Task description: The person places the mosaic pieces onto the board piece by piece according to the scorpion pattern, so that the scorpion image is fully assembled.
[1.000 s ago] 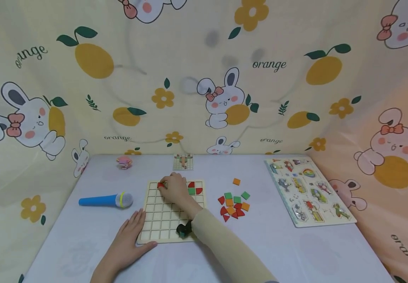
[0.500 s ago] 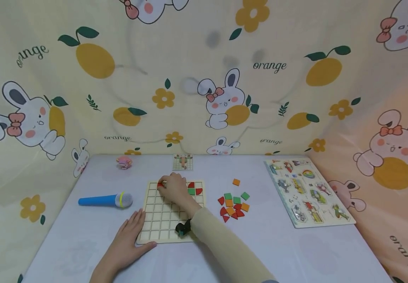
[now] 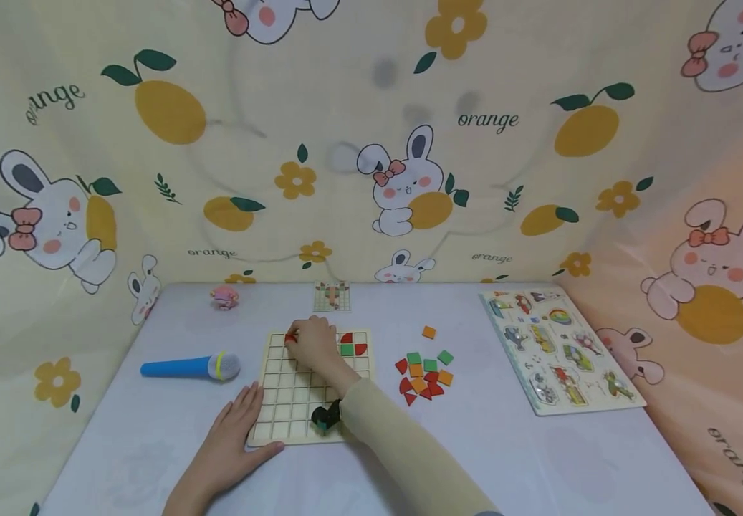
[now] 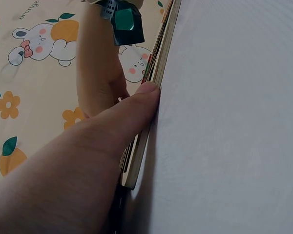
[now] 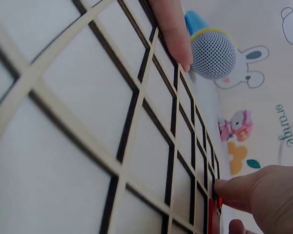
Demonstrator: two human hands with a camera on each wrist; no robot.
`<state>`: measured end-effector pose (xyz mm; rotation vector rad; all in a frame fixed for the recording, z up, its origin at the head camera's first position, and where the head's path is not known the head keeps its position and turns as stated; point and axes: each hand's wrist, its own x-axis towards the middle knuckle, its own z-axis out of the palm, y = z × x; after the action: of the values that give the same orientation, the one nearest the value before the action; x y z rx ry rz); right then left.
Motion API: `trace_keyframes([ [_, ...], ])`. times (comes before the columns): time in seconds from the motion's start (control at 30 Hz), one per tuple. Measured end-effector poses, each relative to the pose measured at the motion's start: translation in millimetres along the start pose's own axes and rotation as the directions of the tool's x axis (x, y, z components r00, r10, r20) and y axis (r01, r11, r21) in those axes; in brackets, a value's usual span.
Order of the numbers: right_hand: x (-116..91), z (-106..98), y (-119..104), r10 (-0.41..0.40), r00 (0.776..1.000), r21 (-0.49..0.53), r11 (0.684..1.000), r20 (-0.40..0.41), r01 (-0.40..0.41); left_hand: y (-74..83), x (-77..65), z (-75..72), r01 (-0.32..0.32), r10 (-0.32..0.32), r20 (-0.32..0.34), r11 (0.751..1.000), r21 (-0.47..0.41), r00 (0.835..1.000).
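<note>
A pale wooden grid board lies in front of me. My left hand rests along its left side with straight fingers. In the left wrist view, the left thumb presses on the board's near edge. Over the board's upper left reaches my right hand, fingers bent down, pinching a red tile at the top row. The right wrist view shows the thumb against red there; the fingers partly hide the tile. Red quarter-circle tiles and a green square sit in the upper right cells.
Loose red, green and orange tiles lie right of the board. A toy microphone is at left, a pink figurine behind it. A pattern card lies at the back, and a picture puzzle board at far right.
Both hands keep almost the same place. The right wrist and sleeve have shifted slightly left, while the fingers stay at the red tile. The head view moves a little.
</note>
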<state>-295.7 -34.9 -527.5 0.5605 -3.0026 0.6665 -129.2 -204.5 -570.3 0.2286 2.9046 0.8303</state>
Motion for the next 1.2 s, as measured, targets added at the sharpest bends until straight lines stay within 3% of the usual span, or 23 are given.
trace_keyframes([
  [0.3, 1.1, -2.1, -3.0, 0.031, 0.999, 0.064, 0.997, -0.012, -0.03, 1.1, -2.6, -3.7, 0.003, -0.003, 0.015, 1.0, 0.002, 1.0],
  [0.53, -9.2, -33.9, 11.9, 0.009, 0.999, 0.203, 0.979, -0.035, -0.001, 2.1, -0.2, -1.8, 0.021, -0.022, 0.021, 1.0, 0.004, 1.0],
  [0.8, -33.4, -75.4, 60.7, 0.078, 0.996, 0.394, 0.918, -0.047, -0.054, 2.0, 2.2, -2.8, 0.015, -0.015, 0.01, 1.0, 0.012, 1.0],
  [0.97, -51.2, -89.7, 99.3, 0.129, 0.981, 0.383, 0.921, -0.142, -0.066, 2.3, 2.2, -2.0, 0.03, -0.031, 0.031, 0.999, 0.012, 0.999],
  [1.2, -71.8, -104.8, 143.8, 0.213, 0.94, 0.387, 0.917, -0.268, -0.097, 2.2, 1.5, -2.0, 0.034, -0.035, 0.035, 0.999, 0.012, 0.999],
])
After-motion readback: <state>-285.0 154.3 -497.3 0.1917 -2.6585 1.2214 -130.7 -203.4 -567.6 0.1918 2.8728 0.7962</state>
